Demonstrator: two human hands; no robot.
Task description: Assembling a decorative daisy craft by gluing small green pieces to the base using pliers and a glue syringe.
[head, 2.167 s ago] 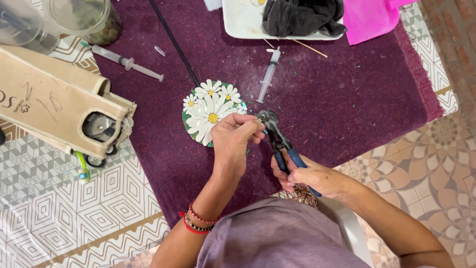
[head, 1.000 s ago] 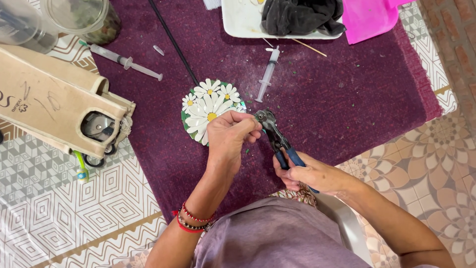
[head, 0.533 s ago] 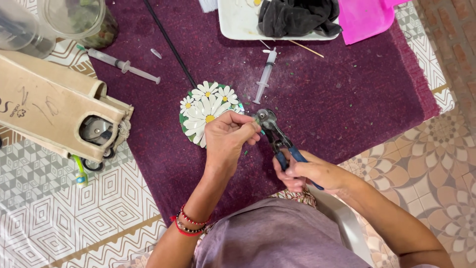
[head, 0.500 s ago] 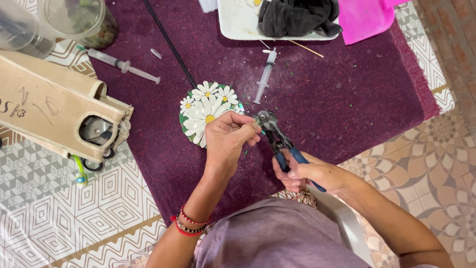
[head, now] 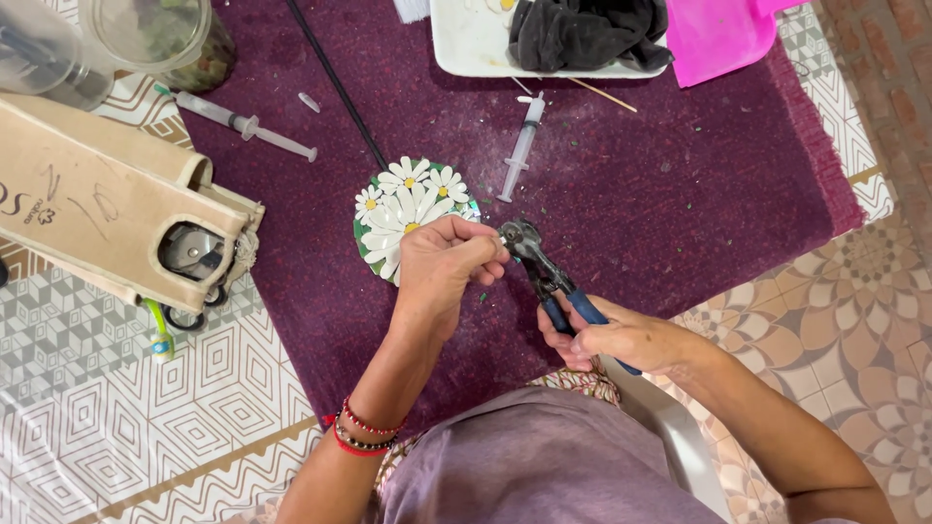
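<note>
Two hands work beside the daisy disc (head: 403, 209). Left hand (head: 442, 267) pinches a tiny piece; right hand (head: 621, 340) squeezes blue nippers (head: 544, 272). Squeezing hard might send chips flying.

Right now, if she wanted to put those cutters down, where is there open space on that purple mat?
The widest bare patch of the purple mat lies right of the nippers, below the pink cloth. A smaller one sits between the long syringe and the daisy mosaic. It is crowded around the left hand, the short syringe and the white tray.
</note>
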